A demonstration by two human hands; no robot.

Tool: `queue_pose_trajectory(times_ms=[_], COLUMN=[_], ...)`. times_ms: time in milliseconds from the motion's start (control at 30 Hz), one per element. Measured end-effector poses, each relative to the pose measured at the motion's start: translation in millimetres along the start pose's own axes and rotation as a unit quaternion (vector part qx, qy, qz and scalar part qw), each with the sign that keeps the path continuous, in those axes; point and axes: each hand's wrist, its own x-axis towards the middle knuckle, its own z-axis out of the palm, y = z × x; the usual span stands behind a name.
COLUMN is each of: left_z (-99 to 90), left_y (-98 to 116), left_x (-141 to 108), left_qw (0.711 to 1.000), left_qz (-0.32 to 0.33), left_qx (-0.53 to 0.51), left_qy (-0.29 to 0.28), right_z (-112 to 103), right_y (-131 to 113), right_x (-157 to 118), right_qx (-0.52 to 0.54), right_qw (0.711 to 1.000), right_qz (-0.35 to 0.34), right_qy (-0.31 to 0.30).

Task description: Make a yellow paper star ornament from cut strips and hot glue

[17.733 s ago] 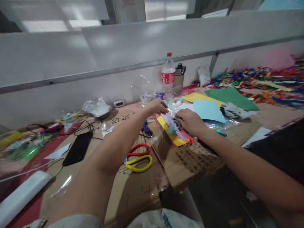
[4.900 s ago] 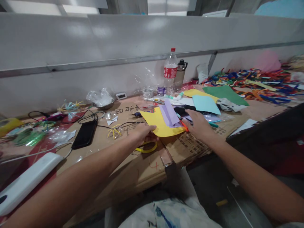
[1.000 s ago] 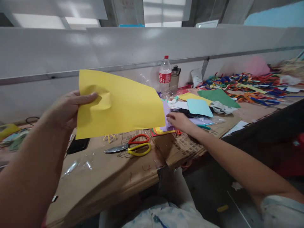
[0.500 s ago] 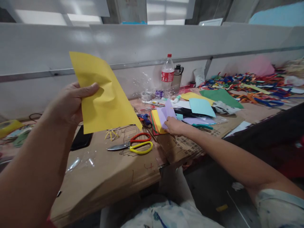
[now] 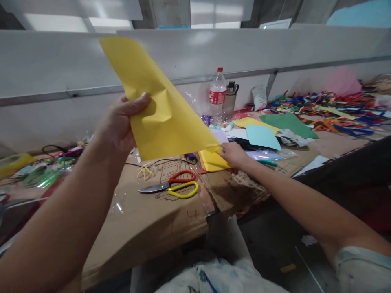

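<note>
My left hand (image 5: 124, 120) grips a yellow sheet of paper (image 5: 161, 118) by its left edge, thumb on the near face. The sheet is raised above the table and creased around the thumb. Its lower right corner is crumpled at the closed fingertips of my right hand (image 5: 234, 154), which pinches it. Below that corner lies a stack of coloured paper (image 5: 215, 162) with a yellow piece on top; a purple sheet (image 5: 220, 136) shows just behind. Scissors (image 5: 171, 187) with one red and one yellow handle loop lie to the left of the stack.
A red-capped plastic bottle (image 5: 217, 95) and a flask (image 5: 231, 97) stand against the white partition. Light blue paper (image 5: 263, 137) and green paper (image 5: 290, 124) lie to the right, with a heap of coloured strips (image 5: 332, 110) beyond. Yellow tape (image 5: 15, 163) sits far left.
My left hand has moved right and slightly up with the yellow sheet. My right hand has left the purple paper, moving slightly right and up to the yellow sheet's corner.
</note>
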Motion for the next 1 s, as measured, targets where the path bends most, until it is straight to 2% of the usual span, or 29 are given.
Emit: queue_pose_trajectory(times_ms=[100, 233, 300, 400, 533, 633, 767, 900, 1000], left_z=[4.8, -7.5, -15.0, -20.0, -18.8, -19.1, -20.6, -16.4, -7.0], left_y=[-12, -40, -59, -84, -97, -95, -97, -110, -124], left_x=[3, 2, 1, 1, 5, 11, 23, 36, 44], left_qw=[0.998, 0.98, 0.964, 0.944, 0.907, 0.897, 0.91, 0.93, 0.925], left_qz=[-0.06, -0.188, -0.255, -0.32, -0.409, -0.43, -0.4, -0.357, -0.37], left_qx=[0.007, 0.056, 0.068, 0.067, 0.079, 0.081, 0.08, 0.074, 0.073], left_qy=[-0.01, 0.028, 0.039, 0.04, 0.061, 0.066, 0.069, 0.051, 0.044], right_z=[-11, -14, -13, -10, -10, -10, -11, -12, -13], right_y=[22, 43, 47, 49, 48, 48, 48, 46, 44], right_x=[5, 4, 3, 2, 1, -1, -3, -4, -5], right_qx=[0.038, 0.091, 0.119, 0.157, 0.191, 0.204, 0.215, 0.219, 0.216], right_qw=[0.998, 0.991, 0.986, 0.979, 0.972, 0.968, 0.965, 0.964, 0.965], right_qz=[0.035, 0.075, 0.088, 0.095, 0.097, 0.1, 0.098, 0.095, 0.091], right_qy=[0.033, 0.068, 0.078, 0.087, 0.097, 0.106, 0.11, 0.115, 0.119])
